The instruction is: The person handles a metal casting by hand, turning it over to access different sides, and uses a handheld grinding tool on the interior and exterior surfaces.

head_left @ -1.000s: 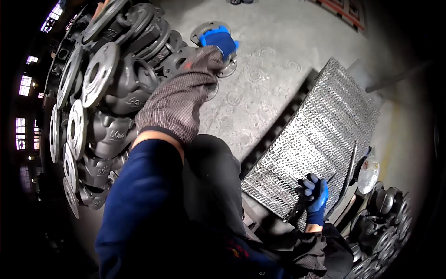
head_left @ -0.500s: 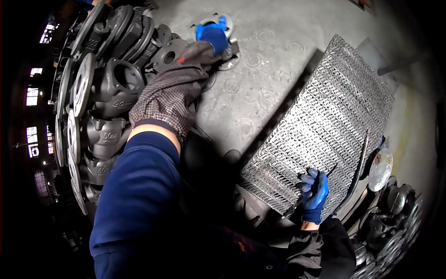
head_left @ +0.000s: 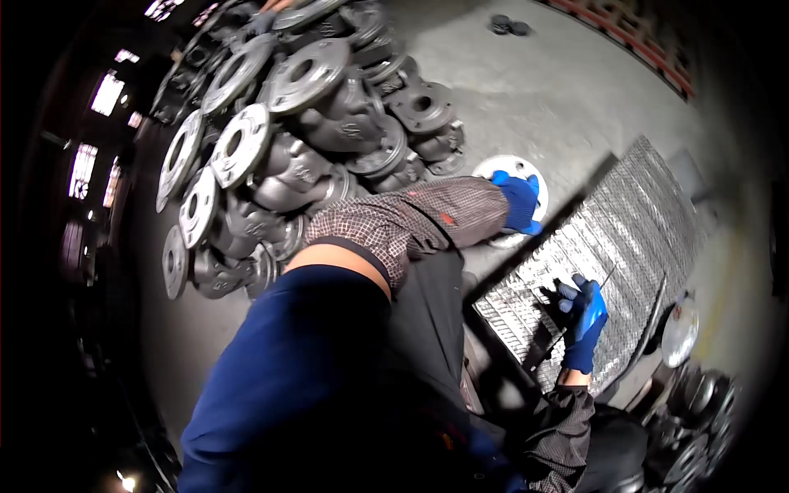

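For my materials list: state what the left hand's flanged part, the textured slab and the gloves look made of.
Flanged part: probably metal, with a bright, smooth-looking face.
Textured slab: likely metal, silvery, glinting ridges.
Gloves: apparently fabric with dark, cloth-like cuffs; glossy blue coating, perhaps rubber.

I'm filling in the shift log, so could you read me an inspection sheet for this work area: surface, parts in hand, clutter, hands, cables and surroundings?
Surface: ridged metal plate, brightly lit, with dark shadow by the right hand.
Parts: pale round flange under the left hand; grey flanged castings piled at left.
Clutter: two small dark items on the far floor; more castings at lower right.
Hands: both in blue gloves; left on the flange, right over the plate; grip unclear on both.
Cables: dark curved strip near the plate's right edge; cable or bar, cannot tell.
Surroundings: orange-red framework at upper right; bright windows at left.
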Motion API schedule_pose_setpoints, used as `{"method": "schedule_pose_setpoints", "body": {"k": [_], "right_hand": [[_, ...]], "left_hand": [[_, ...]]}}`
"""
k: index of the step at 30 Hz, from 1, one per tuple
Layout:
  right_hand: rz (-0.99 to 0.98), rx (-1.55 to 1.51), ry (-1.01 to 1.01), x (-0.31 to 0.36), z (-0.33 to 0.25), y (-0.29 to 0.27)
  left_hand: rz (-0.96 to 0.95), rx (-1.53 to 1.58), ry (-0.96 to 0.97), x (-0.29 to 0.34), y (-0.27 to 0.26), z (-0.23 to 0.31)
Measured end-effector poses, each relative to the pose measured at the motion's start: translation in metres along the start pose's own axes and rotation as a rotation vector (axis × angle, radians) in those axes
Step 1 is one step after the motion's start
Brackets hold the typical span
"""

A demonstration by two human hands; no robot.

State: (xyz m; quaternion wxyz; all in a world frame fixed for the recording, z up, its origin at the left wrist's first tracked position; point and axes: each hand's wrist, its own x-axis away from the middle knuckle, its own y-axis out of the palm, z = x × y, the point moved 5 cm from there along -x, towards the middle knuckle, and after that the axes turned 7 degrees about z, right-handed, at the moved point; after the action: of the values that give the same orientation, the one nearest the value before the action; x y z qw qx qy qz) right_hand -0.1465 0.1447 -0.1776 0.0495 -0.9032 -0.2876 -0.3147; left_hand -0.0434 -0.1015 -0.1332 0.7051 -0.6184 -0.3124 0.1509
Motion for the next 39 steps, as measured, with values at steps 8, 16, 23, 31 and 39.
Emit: {"method": "schedule_pose_setpoints", "body": {"k": [8, 16, 23, 31, 39], "right_hand": [[-0.123, -0.029, -0.197, -0.061, -0.007, 0.096], [-0.223, 0.136, -0.285, -0.074, 0.008, 0.139], [-0.024, 0.512, -0.926, -0.023, -0.054, 0.120], [0.113, 0.589, -1.337, 0.120, -0.165, 0.110], [0.066, 0.178, -0.762, 0.156, -0.142, 0.050]], "left_hand": [[0.175, 0.549, -0.312, -0.041, -0.002, -0.092], [-0.031, 0.656, -0.182, -0.038, 0.013, -0.092], [0.143, 0.682, -0.022, -0.004, -0.083, -0.065], [0.689, 0.954, 0.249, 0.045, -0.171, -0.056], [0.382, 0.865, 0.320, 0.045, -0.135, 0.011]]}}
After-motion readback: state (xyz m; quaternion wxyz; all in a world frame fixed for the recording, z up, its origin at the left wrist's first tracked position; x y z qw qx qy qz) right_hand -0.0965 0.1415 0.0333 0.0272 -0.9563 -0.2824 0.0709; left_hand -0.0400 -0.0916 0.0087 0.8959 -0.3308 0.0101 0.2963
